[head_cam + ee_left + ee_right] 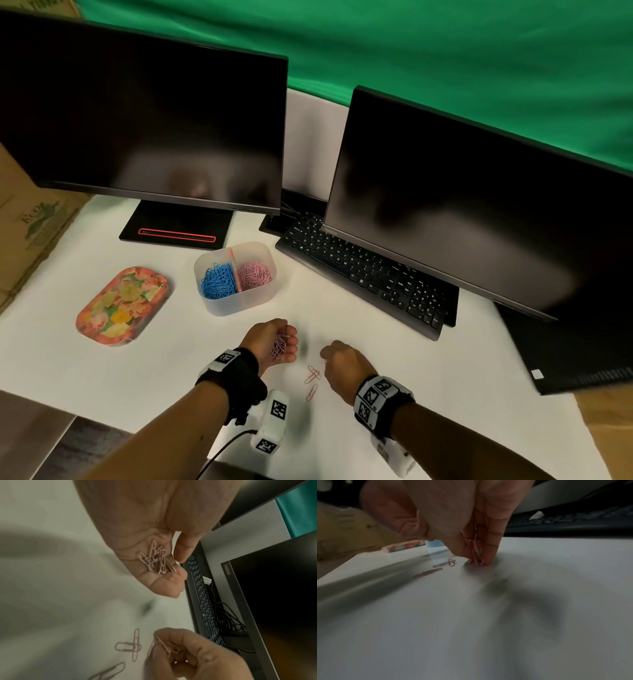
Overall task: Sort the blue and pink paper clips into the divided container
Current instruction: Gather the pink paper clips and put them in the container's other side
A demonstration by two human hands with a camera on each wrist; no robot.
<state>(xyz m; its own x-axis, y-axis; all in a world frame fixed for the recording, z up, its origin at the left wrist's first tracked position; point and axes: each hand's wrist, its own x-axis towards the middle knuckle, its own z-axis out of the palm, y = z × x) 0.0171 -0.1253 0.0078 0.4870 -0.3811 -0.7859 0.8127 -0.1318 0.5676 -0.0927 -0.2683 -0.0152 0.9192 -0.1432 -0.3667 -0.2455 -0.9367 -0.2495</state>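
My left hand [279,342] is cupped palm up just above the white desk, with several pink paper clips [279,346] [157,559] lying in the palm. My right hand [337,359] [471,553] pinches a few pink clips [160,644] [476,553] at the desk surface. Three more pink clips [312,380] [132,645] [444,564] lie loose on the desk between the hands. Farther back stands the divided translucent container [239,303], with blue clips [218,279] in its left half and pink clips [255,275] in its right half.
A floral tray [121,305] sits left of the container. Two dark monitors [144,120] [479,205] and a black keyboard [370,274] stand behind and to the right. A cardboard box [30,226] is at the far left.
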